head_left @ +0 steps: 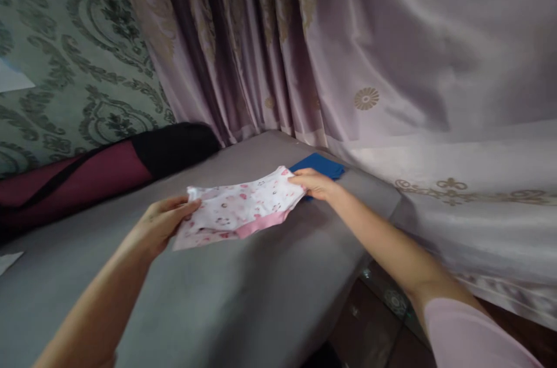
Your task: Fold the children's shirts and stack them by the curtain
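A white garment (243,205) with a small pink and dark print and a pink band along its lower edge is stretched between my hands, above the grey bed surface. It looks folded, and its exact kind is unclear. My left hand (163,220) pinches the left end, thumb on top. At the upper right corner, my right hand (315,183) grips the cloth the same way. Just behind my right hand lies a folded blue cloth (319,165), partly hidden by the hand and the garment.
The grey sheet (183,298) covers the bed, whose right edge drops to a dark tiled floor (365,321). Along the patterned wall lies a long maroon and black bag (117,162). Satin curtains (391,54) hang behind and to the right. A white sheet-like piece (8,260) sits far left.
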`<act>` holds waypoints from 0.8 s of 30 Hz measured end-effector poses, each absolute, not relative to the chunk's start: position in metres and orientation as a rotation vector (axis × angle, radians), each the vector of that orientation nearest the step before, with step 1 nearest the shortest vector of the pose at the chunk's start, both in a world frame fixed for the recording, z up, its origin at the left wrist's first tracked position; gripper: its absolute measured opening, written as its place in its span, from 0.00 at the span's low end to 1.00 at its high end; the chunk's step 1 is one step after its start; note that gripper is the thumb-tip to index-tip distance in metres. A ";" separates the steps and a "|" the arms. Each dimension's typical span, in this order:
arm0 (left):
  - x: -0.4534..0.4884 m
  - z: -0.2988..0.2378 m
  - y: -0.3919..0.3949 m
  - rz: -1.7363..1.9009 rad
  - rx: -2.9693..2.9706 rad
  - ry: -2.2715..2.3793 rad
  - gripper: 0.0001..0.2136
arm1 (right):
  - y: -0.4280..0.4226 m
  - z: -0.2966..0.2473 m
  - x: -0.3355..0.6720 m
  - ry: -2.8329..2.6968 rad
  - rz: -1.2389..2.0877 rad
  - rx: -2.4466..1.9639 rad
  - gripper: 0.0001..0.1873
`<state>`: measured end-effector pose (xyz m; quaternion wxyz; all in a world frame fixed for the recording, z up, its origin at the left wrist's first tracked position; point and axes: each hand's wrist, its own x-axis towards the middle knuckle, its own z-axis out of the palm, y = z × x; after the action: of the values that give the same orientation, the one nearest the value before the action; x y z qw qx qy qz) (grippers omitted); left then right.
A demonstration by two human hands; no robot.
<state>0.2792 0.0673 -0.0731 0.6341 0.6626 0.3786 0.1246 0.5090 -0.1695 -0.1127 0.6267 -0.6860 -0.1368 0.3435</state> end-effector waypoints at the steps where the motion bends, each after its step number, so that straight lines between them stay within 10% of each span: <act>1: 0.297 -0.077 0.059 0.272 1.467 0.803 0.16 | -0.182 -0.105 0.524 -0.324 0.793 -1.604 0.06; 12: 0.451 -0.142 -0.045 0.305 1.208 0.499 0.13 | -0.244 -0.076 0.658 -0.507 0.110 -2.554 0.16; 24: 0.482 -0.189 -0.071 0.275 1.095 0.510 0.31 | -0.242 -0.113 0.679 -0.586 -0.126 -2.793 0.24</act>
<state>0.4817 -0.0707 -0.1886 0.8141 0.5132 0.2392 0.1290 0.6795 -0.2421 -0.1134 0.1422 -0.9678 -0.2030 -0.0438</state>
